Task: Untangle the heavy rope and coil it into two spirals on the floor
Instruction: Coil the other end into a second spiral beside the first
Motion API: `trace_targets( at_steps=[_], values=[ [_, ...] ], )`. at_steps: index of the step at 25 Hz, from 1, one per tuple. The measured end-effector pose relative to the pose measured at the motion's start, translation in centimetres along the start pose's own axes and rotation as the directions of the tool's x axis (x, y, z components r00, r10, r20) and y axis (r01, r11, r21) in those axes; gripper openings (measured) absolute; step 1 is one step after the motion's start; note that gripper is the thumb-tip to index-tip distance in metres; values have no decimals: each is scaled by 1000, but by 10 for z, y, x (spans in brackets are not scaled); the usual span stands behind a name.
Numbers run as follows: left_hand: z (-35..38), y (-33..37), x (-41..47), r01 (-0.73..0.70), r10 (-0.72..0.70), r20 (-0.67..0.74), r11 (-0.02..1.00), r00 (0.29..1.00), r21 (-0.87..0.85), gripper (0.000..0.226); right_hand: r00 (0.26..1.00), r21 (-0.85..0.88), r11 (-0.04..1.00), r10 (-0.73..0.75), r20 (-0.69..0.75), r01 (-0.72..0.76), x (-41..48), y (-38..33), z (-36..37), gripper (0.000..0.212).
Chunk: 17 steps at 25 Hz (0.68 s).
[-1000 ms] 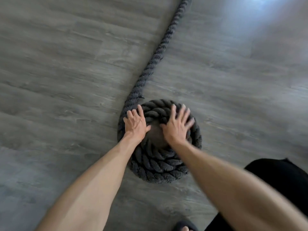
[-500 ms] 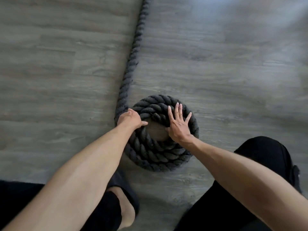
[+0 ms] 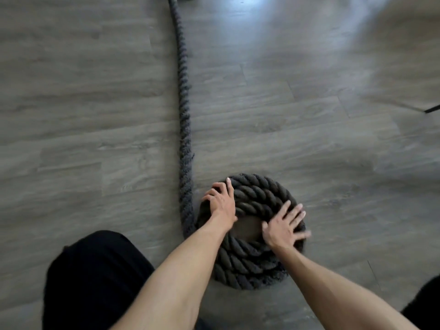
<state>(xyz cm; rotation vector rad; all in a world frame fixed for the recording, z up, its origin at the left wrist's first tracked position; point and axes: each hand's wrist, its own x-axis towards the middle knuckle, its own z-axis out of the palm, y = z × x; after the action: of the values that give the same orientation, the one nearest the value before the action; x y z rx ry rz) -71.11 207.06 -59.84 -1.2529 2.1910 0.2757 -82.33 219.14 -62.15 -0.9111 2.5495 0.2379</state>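
A thick dark grey twisted rope lies on the floor, wound into a tight spiral coil [image 3: 257, 196] of a few turns with a small bare patch of floor at its centre. Its free length [image 3: 183, 110] runs straight away from the coil's left side to the top edge of the view. My left hand [image 3: 221, 201] presses on the coil's upper left edge, fingers curled over the outer turn. My right hand [image 3: 283, 225] lies flat on the coil's right side with fingers spread, slightly blurred.
Grey wood-plank floor [image 3: 321, 115] spreads all round, with a bright glare near the top. My knee in black trousers [image 3: 95, 277] is at lower left, more black cloth [image 3: 428, 298] at lower right. A thin dark object [image 3: 432, 109] shows at the right edge.
The view has shifted, so the coil sits further right and lower. My left hand slid to the coil's upper left edge; my right hand moved round to its right side.
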Motion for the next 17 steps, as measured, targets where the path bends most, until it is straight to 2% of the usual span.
trace_targets(
  at_steps=[1, 2, 5, 8, 14, 16, 17],
  values=[
    [-3, -3, 4, 8, -8, 13, 1000, 1000, -1, 135, 997, 12, 997, 70, 7, -70, -2, 1, 2, 104],
    [-8, -5, 6, 15, -15, 26, 1000, 1000, 7, 138, 998, -19, 998, 68, 13, -67, 3, 0, 1, 103],
    [-16, -15, 18, 67, -64, 76, 997, 995, -41, 144, 994, -93, 990, -100, 39, 104, 43, -7, -10, 100],
    [-25, -32, 33, 169, -166, 73, 985, 984, -37, 147, 959, -173, 943, -280, 43, 284, 91, -33, -33, 99],
    [-42, -33, 50, 362, -348, 124, 925, 929, -115, 144, 816, -210, 791, -573, 70, 574, 165, -75, -73, 99],
    [-49, -30, 54, 425, -403, 149, 889, 903, -170, 141, 776, -241, 744, -626, 73, 623, 182, -94, -83, 100],
    [-52, -29, 53, 446, -418, 165, 870, 893, -211, 141, 803, -240, 772, -593, 60, 588, 181, -100, -84, 102]
  ],
)
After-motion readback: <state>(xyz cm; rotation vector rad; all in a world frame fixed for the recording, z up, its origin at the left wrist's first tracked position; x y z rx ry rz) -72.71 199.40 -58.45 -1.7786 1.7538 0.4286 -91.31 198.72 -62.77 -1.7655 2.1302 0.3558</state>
